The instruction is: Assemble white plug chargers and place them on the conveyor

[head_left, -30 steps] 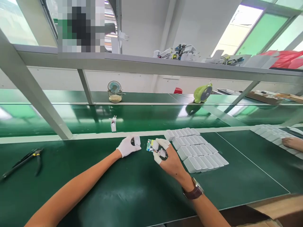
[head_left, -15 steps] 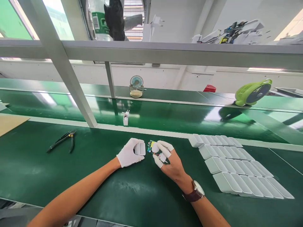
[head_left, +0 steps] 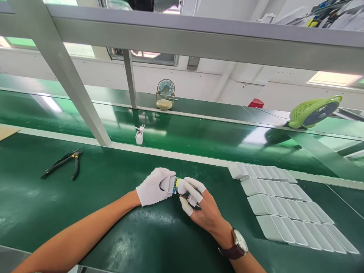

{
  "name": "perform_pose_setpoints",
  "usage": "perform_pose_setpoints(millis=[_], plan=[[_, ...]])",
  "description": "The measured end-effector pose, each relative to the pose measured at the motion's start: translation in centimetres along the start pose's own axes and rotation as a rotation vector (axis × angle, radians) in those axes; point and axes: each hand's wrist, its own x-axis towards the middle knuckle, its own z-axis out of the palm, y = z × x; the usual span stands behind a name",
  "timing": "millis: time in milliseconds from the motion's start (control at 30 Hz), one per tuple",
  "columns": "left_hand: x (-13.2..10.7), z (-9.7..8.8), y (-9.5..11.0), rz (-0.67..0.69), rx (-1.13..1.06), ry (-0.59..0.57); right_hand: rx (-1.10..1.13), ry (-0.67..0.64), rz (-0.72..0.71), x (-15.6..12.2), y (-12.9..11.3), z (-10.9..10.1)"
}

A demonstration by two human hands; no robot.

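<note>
mid-frame, my left hand clasps the case and my right hand pinches the board, whose end now closes the earlier gap to the case's mouth, so joining seems under way.

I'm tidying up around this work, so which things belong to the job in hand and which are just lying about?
In the job:
- white housing, in the left hand
- circuit board, in the right hand, its end at the housing's opening
- rows of white shells, probably

Apparently just lying about:
- pliers, unheld
- small fan
- green fan
</note>
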Motion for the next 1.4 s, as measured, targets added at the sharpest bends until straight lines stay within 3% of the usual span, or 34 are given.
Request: perform_pose_setpoints(millis=[567,867,1400], plan=[[-0.1,0.3,-0.6,0.085,-0.007,-0.017,-0.076,-0.064,-0.047,0.0,0.0,0.3],[-0.1,0.0,-0.5,0.111,0.013,-0.040,-0.096,-0.026,-0.086,0.0,-0.1,0.5],[0.1,-0.1,-0.7,0.106,0.012,-0.053,-0.050,-0.070,-0.032,-0.4,0.1,1.1]])
